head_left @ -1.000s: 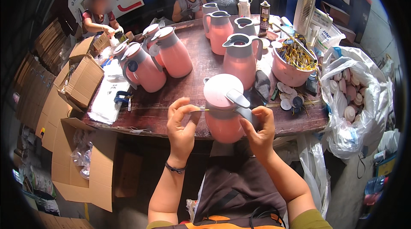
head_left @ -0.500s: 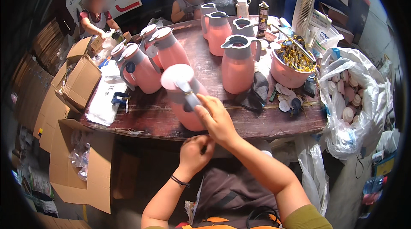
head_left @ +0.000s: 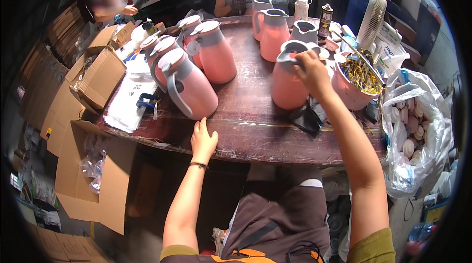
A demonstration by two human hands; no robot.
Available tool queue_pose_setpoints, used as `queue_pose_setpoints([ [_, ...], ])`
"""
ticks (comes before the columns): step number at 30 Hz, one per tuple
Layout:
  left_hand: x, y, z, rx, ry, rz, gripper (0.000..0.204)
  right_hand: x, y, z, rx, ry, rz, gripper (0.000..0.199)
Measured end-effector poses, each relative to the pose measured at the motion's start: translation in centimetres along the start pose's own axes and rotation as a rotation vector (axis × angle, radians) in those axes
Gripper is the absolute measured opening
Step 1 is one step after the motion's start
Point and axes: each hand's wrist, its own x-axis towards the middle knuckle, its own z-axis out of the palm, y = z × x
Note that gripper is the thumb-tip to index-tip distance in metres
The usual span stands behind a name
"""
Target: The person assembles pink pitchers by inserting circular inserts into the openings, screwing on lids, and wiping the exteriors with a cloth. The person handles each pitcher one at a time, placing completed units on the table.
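1. The right hand (head_left: 310,69) reaches far across the table, fingers closed over the open grey rim of a pink jug (head_left: 290,83) standing upright at centre right.
2. The left hand (head_left: 203,138) lies flat at the near edge of the dark wooden table (head_left: 250,125), fingers together and holding nothing, just near of a lidded pink jug (head_left: 189,86).
3. More lidded pink jugs (head_left: 214,51) cluster on the far left; open ones (head_left: 274,32) stand far of the held jug.
4. A pink bowl (head_left: 351,93) of tangled yellowish bits sits just right of the held jug, a spray can (head_left: 324,21) and a white fan (head_left: 372,19) beyond it.
5. Off the right edge hangs a clear bag (head_left: 418,135) of round caps; open cardboard boxes (head_left: 91,78) crowd the left side and floor.
6. Two other people sit at the far side, only partly seen.
7. The black object beside the held jug's base is too blurred to name; the rim is dark, and the table's underside is in shadow.
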Motion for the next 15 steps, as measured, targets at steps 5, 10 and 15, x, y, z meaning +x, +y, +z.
queue_pose_setpoints([
  [5, -4.9, 11.0, -6.3, -0.258, 0.208, 0.513, 0.077, -6.8, -6.3, 0.1, 0.094, 0.203, -0.319, 0.013],
  [10, -7.3, 20.1, -11.2, 0.055, 0.085, 0.756, 0.052, -14.1, -10.3, -4.0, 0.359, 0.052, -0.312, 0.034],
  [15, -6.7, 18.4, -13.4, 0.233, 0.043, 0.551, 0.041, -20.7, -2.5, -12.2, 0.264, 0.114, -0.030, 0.031],
])
